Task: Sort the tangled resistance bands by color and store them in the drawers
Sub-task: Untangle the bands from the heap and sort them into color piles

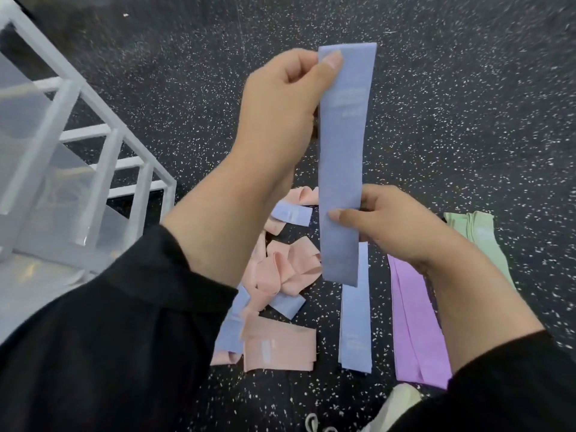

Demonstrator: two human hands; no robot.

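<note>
Speckled black floor [452,120], left hand [280,110] pinching blue band [343,163] top, right hand [396,226] pinching lower part, pink tangle [290,266] below

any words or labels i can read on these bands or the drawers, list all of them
None can be read.
Blue band held in both hands: pale print near its upper part, too blurred to read.
Blue band on the floor: faint print near its lower end, too small to read.
Pink band: a pale mark, unreadable.
Green band: a faint mark, unreadable.
Drawer unit: no lettering visible.
</note>
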